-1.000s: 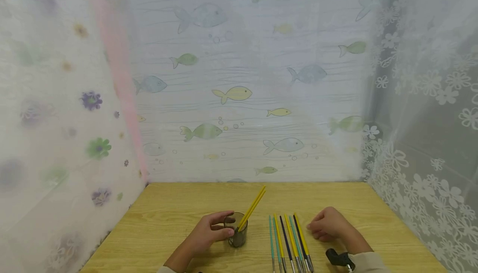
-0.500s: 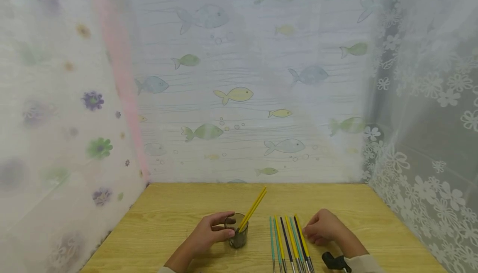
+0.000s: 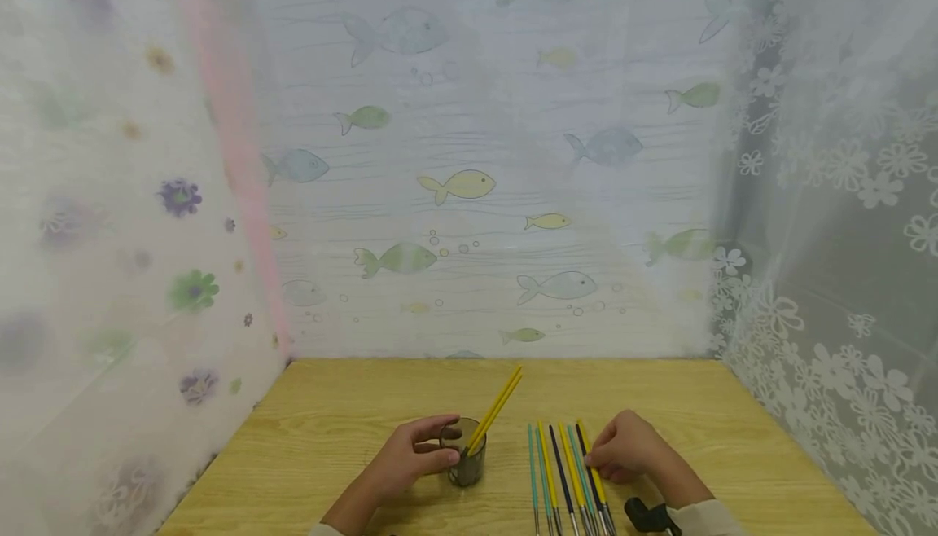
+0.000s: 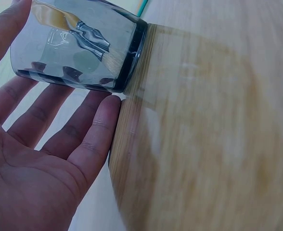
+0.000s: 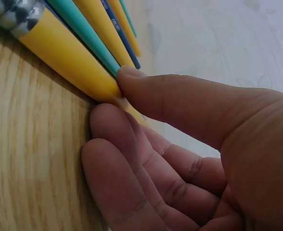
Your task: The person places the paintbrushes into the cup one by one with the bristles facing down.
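Observation:
My left hand [image 3: 403,463] holds a smoky clear glass [image 3: 465,473] that stands on the table, thumb on the near side and fingers behind it. Two yellow-handled paintbrushes [image 3: 497,410] lean to the right inside the glass, bristles down, as the left wrist view shows through its wall. Over on the right, my right hand [image 3: 630,446] pinches the handle of the rightmost yellow paintbrush [image 5: 67,53] between thumb and fingertips, low at the tabletop. That brush lies at the end of a row of paintbrushes [image 3: 548,471] with teal, yellow and dark handles, ferrules toward me.
The wood-grain table [image 3: 330,406] ends at a fish-print curtain [image 3: 469,275] behind. Flowered sheets hang along the left and right sides. A black device [image 3: 648,515] sits at my right wrist.
My right hand has moved left from beside the row to the rightmost yellow paintbrush and now pinches it. The left hand and the glass have stayed in place.

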